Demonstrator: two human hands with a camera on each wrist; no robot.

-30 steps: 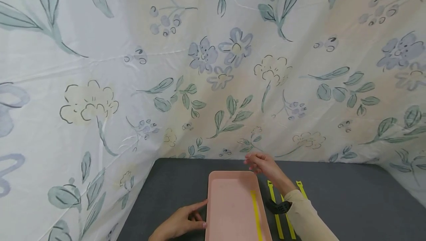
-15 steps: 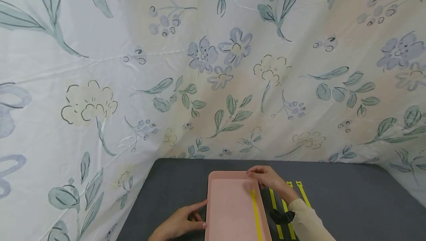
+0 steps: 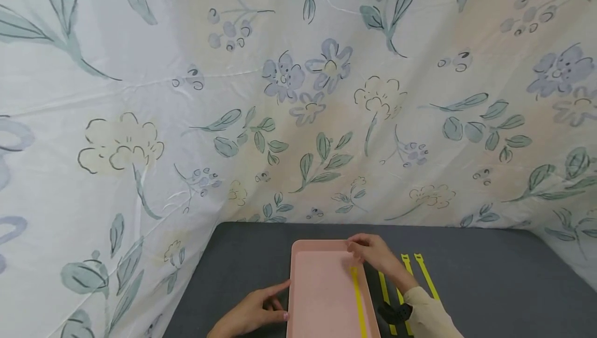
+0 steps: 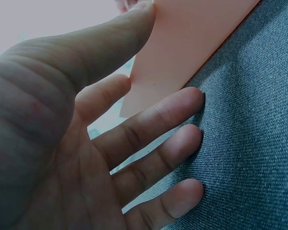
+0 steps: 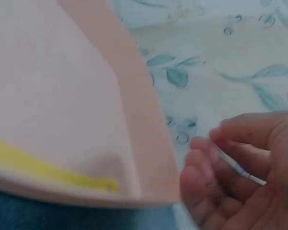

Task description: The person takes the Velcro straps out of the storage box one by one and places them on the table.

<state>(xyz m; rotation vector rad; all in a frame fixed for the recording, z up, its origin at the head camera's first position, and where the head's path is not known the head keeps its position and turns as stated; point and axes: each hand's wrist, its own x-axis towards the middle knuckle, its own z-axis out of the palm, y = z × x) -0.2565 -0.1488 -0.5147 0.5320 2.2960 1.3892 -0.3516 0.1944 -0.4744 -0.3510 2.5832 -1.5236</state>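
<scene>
A pink tray [image 3: 322, 291] lies lengthwise on the dark table, with one yellow strap [image 3: 358, 296] flat along its inner right side. My left hand [image 3: 254, 309] is at the tray's left side, thumb and index fingertips right at its wall. In the left wrist view the other fingers [image 4: 158, 148] are spread, relaxed, over the grey cloth. At the far right corner of the tray is my right hand [image 3: 373, 252]. Its fingers [image 5: 197, 167] are loosely bent around nothing, close beside the corner in the right wrist view.
Several yellow straps with slotted heads, among them an outer strap [image 3: 425, 276], lie side by side on the dark tabletop [image 3: 503, 276] right of the tray, partly under my right forearm. A black wristband [image 3: 394, 313] is on that wrist. Behind hangs a floral curtain [image 3: 298, 167].
My right hand has come down and slightly toward me, from above the far edge to the tray's far right corner. The left hand, tray and straps stay put.
</scene>
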